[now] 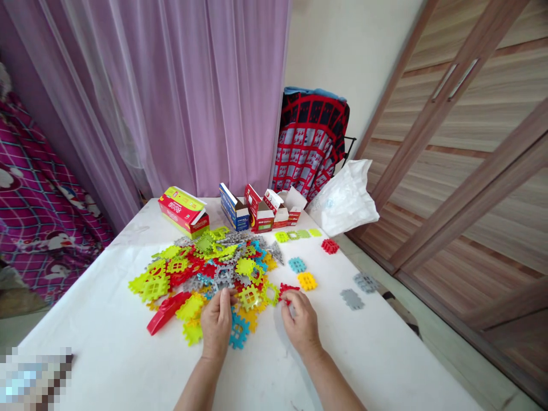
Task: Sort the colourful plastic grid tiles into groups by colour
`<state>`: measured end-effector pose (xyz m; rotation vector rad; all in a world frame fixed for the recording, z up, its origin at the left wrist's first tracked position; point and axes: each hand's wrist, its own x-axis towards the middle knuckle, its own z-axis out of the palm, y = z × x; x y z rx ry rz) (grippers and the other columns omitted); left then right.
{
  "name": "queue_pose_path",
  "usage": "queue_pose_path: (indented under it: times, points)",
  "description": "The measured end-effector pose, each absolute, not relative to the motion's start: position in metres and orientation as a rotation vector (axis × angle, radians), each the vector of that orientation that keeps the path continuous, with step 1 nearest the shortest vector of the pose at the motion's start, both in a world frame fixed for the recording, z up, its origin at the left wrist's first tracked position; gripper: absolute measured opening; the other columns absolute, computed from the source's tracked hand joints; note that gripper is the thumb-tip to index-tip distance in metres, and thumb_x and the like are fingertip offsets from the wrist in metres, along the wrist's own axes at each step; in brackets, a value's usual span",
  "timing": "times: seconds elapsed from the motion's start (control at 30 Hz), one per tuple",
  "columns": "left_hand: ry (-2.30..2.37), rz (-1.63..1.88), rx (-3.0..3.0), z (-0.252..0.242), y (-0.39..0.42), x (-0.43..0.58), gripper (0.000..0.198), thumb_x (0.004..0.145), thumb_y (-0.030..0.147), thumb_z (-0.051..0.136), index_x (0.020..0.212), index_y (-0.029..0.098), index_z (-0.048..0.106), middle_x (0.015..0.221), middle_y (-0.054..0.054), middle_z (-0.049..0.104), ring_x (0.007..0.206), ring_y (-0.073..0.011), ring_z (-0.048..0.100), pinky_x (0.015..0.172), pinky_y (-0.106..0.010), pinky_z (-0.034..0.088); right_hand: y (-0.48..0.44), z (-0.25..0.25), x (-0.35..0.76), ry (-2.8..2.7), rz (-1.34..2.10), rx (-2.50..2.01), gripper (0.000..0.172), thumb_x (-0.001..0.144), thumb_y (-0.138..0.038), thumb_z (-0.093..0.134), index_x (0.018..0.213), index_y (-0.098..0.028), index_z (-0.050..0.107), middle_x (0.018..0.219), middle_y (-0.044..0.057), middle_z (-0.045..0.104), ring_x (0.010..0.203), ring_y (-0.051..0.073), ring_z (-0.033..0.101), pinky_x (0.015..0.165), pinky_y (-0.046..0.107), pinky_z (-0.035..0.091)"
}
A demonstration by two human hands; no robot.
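Note:
A heap of interlocking plastic building pieces (224, 275) in lime, red, grey, yellow and blue lies mid-table. My left hand (217, 325) is at the heap's front edge, its thumb up and fingers curled; what they hold, if anything, is hidden. Beside it lie a blue window-shaped piece (238, 331) and a lime window-shaped piece (249, 297). To the right, my right hand (302, 321) has its fingers bent in a pinch at a red building piece (288, 289), partly covered by the fingertips. A lime frame piece (271, 293) sits between the hands.
Toward the right lie separate blue (297, 264), yellow (307, 281), red (330, 246) and grey pieces (351, 299). Several small boxes (259, 214) and a larger red-and-lime box (183, 212) stand at the back. A white bag (345, 200) rests at the far right corner.

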<state>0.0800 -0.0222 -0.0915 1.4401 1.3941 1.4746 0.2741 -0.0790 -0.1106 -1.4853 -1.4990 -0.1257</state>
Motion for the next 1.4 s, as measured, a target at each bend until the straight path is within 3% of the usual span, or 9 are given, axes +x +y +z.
queue_pose_path:
  times: [0.23,0.4,0.53,0.67,0.83,1.1,1.2,1.3,1.4]
  points:
    - [1.397,1.467,1.467,-0.091,-0.022,0.081,0.048,0.085,0.056,0.046,0.078,0.016,0.072,0.062,-0.005,0.070,0.059,-0.0199,0.066,0.057,-0.029,0.054,-0.081,-0.102,0.270,-1.753,-0.200,-1.672,0.024,0.080,-0.020,0.059,0.103,-0.024,0.064,0.107,0.005,0.067,0.104,0.023,0.056,0.089,0.037,0.044]
    - [1.388,1.451,1.496,-0.090,-0.024,0.082,0.046,0.086,0.054,0.046,0.077,0.017,0.070,0.063,-0.004,0.070,0.059,-0.0187,0.066,0.057,-0.028,0.053,-0.074,-0.100,0.265,-1.843,-0.212,-1.733,0.012,0.084,-0.022,0.061,0.095,-0.025,0.066,0.101,0.003,0.069,0.099,0.023,0.057,0.082,0.035,0.042]
    - [1.384,1.418,1.609,-0.090,-0.027,0.082,0.043,0.088,0.051,0.045,0.078,0.018,0.070,0.063,-0.004,0.070,0.059,-0.0180,0.066,0.058,-0.026,0.053,-0.075,-0.107,0.271,-1.701,-0.211,-1.621,0.020,0.092,-0.025,0.048,0.099,-0.023,0.066,0.099,0.006,0.069,0.098,0.021,0.060,0.086,0.035,0.044]
    - [1.352,1.362,1.927,-0.087,-0.032,0.084,0.030,0.088,0.042,0.049,0.089,0.020,0.070,0.078,-0.006,0.073,0.070,-0.0182,0.067,0.068,-0.028,0.053,-0.080,-0.115,0.273,-1.381,0.095,-1.540,0.029,0.094,-0.035,0.041,0.095,-0.020,0.066,0.080,0.006,0.069,0.074,0.018,0.065,0.069,0.028,0.051]
    - [1.264,1.214,2.140,-0.085,-0.041,0.089,0.026,0.087,0.042,0.053,0.095,0.024,0.070,0.086,-0.006,0.076,0.073,-0.0178,0.069,0.073,-0.028,0.055,-0.085,-0.114,0.258,-1.121,0.522,-1.446,0.034,0.091,-0.047,0.046,0.092,-0.018,0.064,0.060,-0.001,0.062,0.052,0.014,0.059,0.052,0.023,0.049]
    - [1.212,1.191,1.793,-0.098,-0.040,0.096,0.027,0.082,0.041,0.057,0.096,0.021,0.067,0.067,0.000,0.071,0.057,-0.0138,0.066,0.055,-0.022,0.053,-0.092,-0.107,0.243,-1.218,0.717,-1.337,0.029,0.089,-0.047,0.049,0.081,-0.020,0.059,0.069,0.002,0.066,0.055,0.015,0.060,0.052,0.023,0.050]
    - [1.169,1.237,1.674,-0.099,-0.038,0.097,0.027,0.081,0.042,0.059,0.093,0.019,0.068,0.065,0.000,0.069,0.059,-0.0139,0.065,0.054,-0.022,0.053,-0.095,-0.102,0.251,-1.335,0.587,-1.383,0.023,0.089,-0.039,0.051,0.097,-0.020,0.061,0.078,0.004,0.068,0.062,0.015,0.063,0.056,0.023,0.052]
    - [1.137,1.241,1.568,-0.099,-0.036,0.098,0.030,0.079,0.044,0.061,0.092,0.018,0.068,0.063,0.000,0.068,0.061,-0.0149,0.065,0.056,-0.023,0.054,-0.097,-0.098,0.260,-1.470,0.304,-1.437,0.047,0.081,-0.035,0.061,0.124,-0.020,0.053,0.104,0.010,0.067,0.080,0.019,0.066,0.064,0.027,0.056]
    - [1.142,1.201,1.486,-0.100,-0.035,0.099,0.035,0.076,0.049,0.063,0.090,0.018,0.070,0.061,-0.001,0.067,0.059,-0.0157,0.065,0.054,-0.024,0.054,-0.095,-0.100,0.265,-1.635,0.118,-1.447,0.061,0.075,-0.034,0.068,0.132,-0.021,0.051,0.121,0.013,0.061,0.101,0.025,0.064,0.082,0.036,0.057]
